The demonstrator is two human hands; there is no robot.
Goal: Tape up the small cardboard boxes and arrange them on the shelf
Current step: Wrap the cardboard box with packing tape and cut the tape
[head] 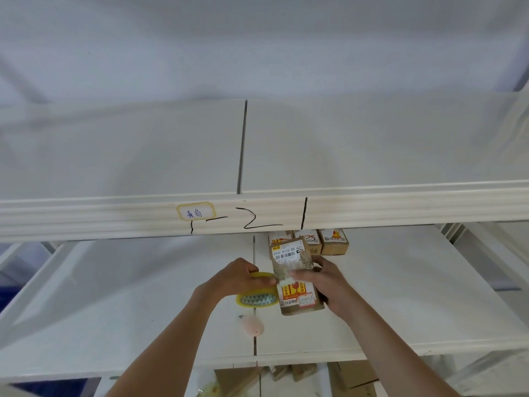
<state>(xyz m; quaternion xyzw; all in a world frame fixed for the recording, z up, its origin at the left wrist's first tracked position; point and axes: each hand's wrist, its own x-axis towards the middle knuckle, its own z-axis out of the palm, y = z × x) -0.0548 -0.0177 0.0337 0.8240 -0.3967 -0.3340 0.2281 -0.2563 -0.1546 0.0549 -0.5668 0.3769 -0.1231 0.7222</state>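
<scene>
Head view: left hand (243, 277) gripping yellow tape roll (257, 298), right hand (326, 285) clasping cardboard box (297, 293); three boxes (310, 241) far on shelf (143, 296).

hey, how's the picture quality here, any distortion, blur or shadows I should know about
Head view: wide-angle lens bows the shelf beam into a curve; light is soft and even, shadows faint; the left hand on the tape roll and right hand on the cardboard box look slightly soft; no strong glare.
</scene>
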